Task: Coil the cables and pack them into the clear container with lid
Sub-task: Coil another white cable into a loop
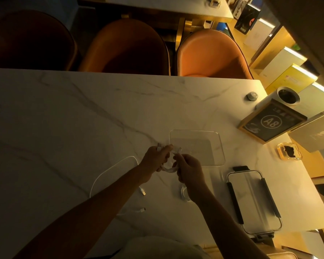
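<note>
Head view. The left hand (156, 156) and the right hand (190, 170) both pinch a short bundle of white cable (167, 168), folded into a loose U between them, held above the white marble table (82, 113) just at 8 o'clock of the clear rectangular plastic container (196, 146).

Risk, as a judgement: the bundle is held only at its two ends, so the loops may spring apart if either grip relaxes. The cause would be stiffness in the cable and no tie around it. The dim light also makes the clear container's rim hard to read, so a placement could catch the edge.

Containers: the clear container appears to hold nothing. Its clear lid with dark side clips (254, 200) lies flat on the table at 5 o'clock of it, well apart.

A second long white cable (110, 172) lies uncoiled on the table at 7 o'clock of the hands, and a small coil (184, 192) shows under the right wrist
</note>
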